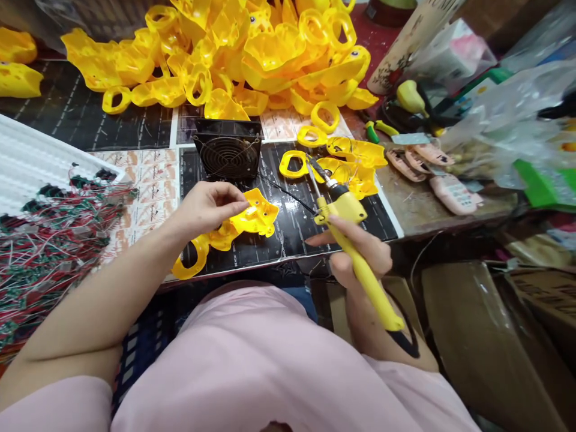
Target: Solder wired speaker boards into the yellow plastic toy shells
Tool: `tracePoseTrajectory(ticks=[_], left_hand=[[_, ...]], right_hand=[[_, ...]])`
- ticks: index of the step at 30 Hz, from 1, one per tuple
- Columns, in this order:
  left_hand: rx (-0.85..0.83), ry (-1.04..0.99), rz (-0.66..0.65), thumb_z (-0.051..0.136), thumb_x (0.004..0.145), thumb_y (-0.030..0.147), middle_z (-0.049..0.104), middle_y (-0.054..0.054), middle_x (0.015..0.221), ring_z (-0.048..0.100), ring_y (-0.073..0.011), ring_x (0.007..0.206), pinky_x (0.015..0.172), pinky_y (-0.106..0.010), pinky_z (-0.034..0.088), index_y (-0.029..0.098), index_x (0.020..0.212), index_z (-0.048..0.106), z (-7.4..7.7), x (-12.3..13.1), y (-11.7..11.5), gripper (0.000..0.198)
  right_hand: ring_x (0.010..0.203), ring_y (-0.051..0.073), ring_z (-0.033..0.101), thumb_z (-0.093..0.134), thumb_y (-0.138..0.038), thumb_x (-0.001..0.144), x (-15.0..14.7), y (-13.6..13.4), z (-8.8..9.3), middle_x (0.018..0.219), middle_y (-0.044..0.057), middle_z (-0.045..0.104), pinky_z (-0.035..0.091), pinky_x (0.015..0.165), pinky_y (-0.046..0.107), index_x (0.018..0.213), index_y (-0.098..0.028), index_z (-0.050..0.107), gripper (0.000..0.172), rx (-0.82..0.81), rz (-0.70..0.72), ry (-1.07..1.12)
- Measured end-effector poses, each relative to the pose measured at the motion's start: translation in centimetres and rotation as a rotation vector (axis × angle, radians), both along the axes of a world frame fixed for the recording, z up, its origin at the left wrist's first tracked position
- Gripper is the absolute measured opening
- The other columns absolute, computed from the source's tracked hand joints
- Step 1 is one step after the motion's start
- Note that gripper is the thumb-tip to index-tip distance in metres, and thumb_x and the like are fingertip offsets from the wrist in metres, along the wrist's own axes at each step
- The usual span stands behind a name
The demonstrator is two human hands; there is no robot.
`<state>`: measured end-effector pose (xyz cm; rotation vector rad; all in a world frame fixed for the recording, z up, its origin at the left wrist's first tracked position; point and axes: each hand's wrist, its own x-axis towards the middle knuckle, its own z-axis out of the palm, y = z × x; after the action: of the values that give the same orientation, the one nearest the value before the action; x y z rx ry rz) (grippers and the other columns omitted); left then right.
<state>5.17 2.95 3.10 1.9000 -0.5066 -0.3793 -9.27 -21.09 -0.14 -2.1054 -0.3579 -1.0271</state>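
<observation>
My right hand [360,249] is wrapped round a yellow soldering gun [366,279], whose metal tip and thin feed tube point up and away over the bench. My left hand [210,205] is pinched just above a yellow plastic shell part [256,213] with small holes and a ring-shaped handle at its near end. Anything between those fingertips is too small to make out. The shell lies on the black work mat [290,243] near the front edge. Beyond the soldering tip sit more yellow shell halves [355,153] with thin wires inside.
A black fan [228,150] stands behind the shell. A large heap of yellow plastic shells [270,57] covers the back. On the left lie many wired circuit boards [67,240] beside a white ridged panel [40,162]. Pliers [380,129] and pink pieces [456,192] are at right; cardboard boxes [468,324] stand below.
</observation>
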Motion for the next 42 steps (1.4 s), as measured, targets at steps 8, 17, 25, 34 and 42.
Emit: tracePoseTrajectory(ticks=[8,17,25,34,42], left_hand=[[0.464,-0.563,-0.019,0.059,0.084,0.016,0.070,-0.011,0.118,0.067,-0.0233,0.101,0.095,-0.038,0.053,0.014,0.085,0.071,-4.3,0.4,-1.3,0.012],[0.522,-0.618,0.031,0.058,0.089,0.020,0.070,-0.009,0.118,0.068,-0.0226,0.100,0.086,-0.035,0.054,0.017,0.089,0.072,-5.1,-0.2,-1.8,0.015],[0.622,-0.656,0.029,0.059,0.091,0.024,0.069,-0.008,0.119,0.069,-0.0227,0.097,0.081,-0.034,0.054,0.018,0.092,0.075,-4.8,-0.6,-2.1,0.017],[0.648,-0.643,0.008,0.057,0.091,0.027,0.069,-0.010,0.119,0.068,-0.0246,0.095,0.079,-0.036,0.054,0.017,0.093,0.076,-4.5,-0.6,-2.4,0.022],[0.618,-0.663,0.010,0.057,0.091,0.027,0.070,-0.009,0.118,0.068,-0.0238,0.094,0.077,-0.035,0.053,0.018,0.091,0.076,-4.6,-0.5,-2.2,0.021]], right_hand=[[0.067,0.016,0.068,0.070,-0.034,0.090,-0.7,0.1,1.2,0.095,0.004,0.073,0.060,0.062,0.030,0.125,-0.024,0.063,0.038,-0.072,-0.158,-0.036],[0.060,0.014,0.067,0.078,-0.024,0.084,-0.1,2.1,0.2,0.077,0.001,0.072,0.058,0.054,0.024,0.103,-0.021,0.060,0.026,-0.215,-0.046,-0.070],[0.060,0.013,0.068,0.076,-0.022,0.086,0.1,2.7,0.0,0.069,0.001,0.070,0.057,0.058,0.022,0.089,-0.020,0.056,0.020,-0.217,-0.013,-0.043],[0.057,0.013,0.068,0.078,-0.018,0.083,0.1,2.4,0.9,0.068,-0.001,0.070,0.058,0.055,0.023,0.087,-0.022,0.058,0.021,-0.228,-0.022,-0.075],[0.058,0.013,0.068,0.078,-0.019,0.082,-0.4,2.1,1.1,0.071,-0.002,0.071,0.060,0.055,0.023,0.090,-0.023,0.059,0.022,-0.203,-0.065,-0.064]])
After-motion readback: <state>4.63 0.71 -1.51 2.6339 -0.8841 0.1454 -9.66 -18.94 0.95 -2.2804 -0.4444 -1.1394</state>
